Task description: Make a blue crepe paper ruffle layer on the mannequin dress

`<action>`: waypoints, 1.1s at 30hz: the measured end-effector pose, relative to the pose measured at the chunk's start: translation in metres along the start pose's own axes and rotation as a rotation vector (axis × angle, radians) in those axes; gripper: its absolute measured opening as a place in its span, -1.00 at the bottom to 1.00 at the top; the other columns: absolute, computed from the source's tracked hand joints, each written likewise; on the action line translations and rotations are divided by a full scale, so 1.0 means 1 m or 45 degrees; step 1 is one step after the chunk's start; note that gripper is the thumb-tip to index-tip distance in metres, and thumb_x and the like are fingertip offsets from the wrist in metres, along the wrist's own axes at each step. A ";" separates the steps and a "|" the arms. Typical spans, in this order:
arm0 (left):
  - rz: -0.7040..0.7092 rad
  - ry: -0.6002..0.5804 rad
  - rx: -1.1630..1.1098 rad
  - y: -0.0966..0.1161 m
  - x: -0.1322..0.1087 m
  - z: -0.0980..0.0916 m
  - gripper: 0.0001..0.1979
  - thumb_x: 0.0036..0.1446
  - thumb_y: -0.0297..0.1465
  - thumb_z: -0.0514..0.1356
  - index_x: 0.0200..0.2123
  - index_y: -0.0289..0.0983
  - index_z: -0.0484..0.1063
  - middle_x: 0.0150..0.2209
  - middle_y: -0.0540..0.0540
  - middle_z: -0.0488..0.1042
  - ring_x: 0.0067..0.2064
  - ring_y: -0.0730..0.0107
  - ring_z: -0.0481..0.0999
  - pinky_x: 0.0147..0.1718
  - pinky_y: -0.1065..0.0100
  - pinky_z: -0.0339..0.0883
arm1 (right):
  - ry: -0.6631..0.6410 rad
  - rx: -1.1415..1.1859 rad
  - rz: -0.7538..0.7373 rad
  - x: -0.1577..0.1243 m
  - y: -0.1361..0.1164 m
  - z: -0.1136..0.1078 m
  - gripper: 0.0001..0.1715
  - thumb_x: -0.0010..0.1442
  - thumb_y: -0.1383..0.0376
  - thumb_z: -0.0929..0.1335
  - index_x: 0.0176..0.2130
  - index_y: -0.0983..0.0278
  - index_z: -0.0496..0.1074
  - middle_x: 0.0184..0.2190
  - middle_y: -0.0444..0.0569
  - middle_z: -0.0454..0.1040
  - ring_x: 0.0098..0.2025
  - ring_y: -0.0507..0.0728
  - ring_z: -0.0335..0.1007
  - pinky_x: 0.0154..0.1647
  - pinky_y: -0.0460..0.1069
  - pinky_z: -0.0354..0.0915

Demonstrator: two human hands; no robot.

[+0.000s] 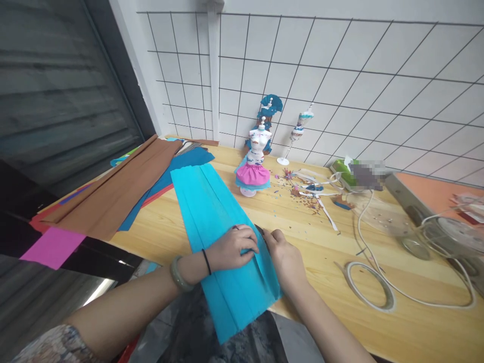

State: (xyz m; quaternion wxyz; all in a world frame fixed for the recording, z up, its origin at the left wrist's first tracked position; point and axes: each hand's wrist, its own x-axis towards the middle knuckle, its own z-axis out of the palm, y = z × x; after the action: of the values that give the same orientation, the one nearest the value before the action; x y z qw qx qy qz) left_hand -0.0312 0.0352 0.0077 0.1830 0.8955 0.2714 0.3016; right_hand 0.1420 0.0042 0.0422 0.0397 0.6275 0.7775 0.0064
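The head camera looks down on a long strip of bright turquoise crepe paper [219, 222], folded lengthwise into pleats, lying on a pale wooden tabletop [302, 237] and running from the far left toward the person, where its near end hangs over the table edge. The left hand [232, 248] lies palm down on the paper, fingers curled and pressing a fold flat; a black hair tie and a pale green bangle [178, 275] sit on that wrist. The right hand [284, 257] rests just beside it, touching the paper's right edge, with the thumb and fingers pinched narrow on a crease; something dark shows at its fingertips, too little to tell what.

Beyond the hands stands a small white dressmaker's mannequin in a pink and turquoise paper skirt [254, 166], with two more small dressed figures [298, 132] behind it against the white wire-grid wall. Right of that mannequin, paper scraps and white strips [310, 190] are scattered on the wood. Well to the right of the right hand lies a flat ring of tape [369, 286] and a white cable [416, 297]. Left of the left hand, folded brown paper [113, 194] lies over blue, red and pink sheets [53, 246].
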 end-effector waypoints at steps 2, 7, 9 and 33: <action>-0.001 -0.009 0.012 0.001 0.001 -0.001 -0.87 0.08 -0.53 0.17 -0.37 -0.24 0.50 -0.24 -0.08 0.51 -0.08 0.33 0.44 -0.02 0.27 0.19 | -0.005 -0.007 0.001 -0.001 0.001 0.001 -0.56 0.28 0.37 0.22 0.14 0.17 0.28 -0.19 -0.03 0.42 -0.41 0.05 0.47 -0.50 -0.09 0.16; -0.009 -0.032 0.026 0.001 0.002 0.000 -0.87 0.08 -0.52 0.17 -0.36 -0.22 0.51 -0.25 -0.07 0.51 -0.08 0.33 0.44 -0.01 0.25 0.19 | -0.015 0.003 0.006 0.000 0.001 0.002 -0.57 0.29 0.36 0.21 0.13 0.14 0.28 -0.20 -0.05 0.42 -0.43 0.03 0.46 -0.52 -0.10 0.14; -0.001 -0.029 0.018 0.001 0.002 0.000 -0.88 0.08 -0.52 0.18 -0.37 -0.23 0.50 -0.25 -0.07 0.51 -0.08 0.34 0.44 0.00 0.24 0.19 | -0.012 0.010 0.007 0.002 -0.001 0.001 -0.58 0.30 0.35 0.21 0.13 0.15 0.28 -0.20 -0.04 0.42 -0.42 0.03 0.46 -0.51 -0.10 0.15; 0.029 0.036 -0.013 0.002 0.002 0.000 -0.89 0.06 -0.53 0.18 -0.39 -0.25 0.50 -0.27 -0.08 0.51 -0.10 0.33 0.45 -0.01 0.26 0.21 | 0.034 -0.009 0.004 0.012 -0.004 0.002 -0.60 0.37 0.22 0.14 0.13 0.23 0.28 -0.17 0.00 0.40 -0.36 0.07 0.49 -0.48 -0.08 0.21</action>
State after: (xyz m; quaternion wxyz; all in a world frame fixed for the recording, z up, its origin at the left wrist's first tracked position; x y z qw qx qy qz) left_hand -0.0290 0.0351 0.0096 0.1804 0.8932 0.2622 0.3176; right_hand 0.1357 0.0148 0.0391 0.0315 0.6285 0.7770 0.0178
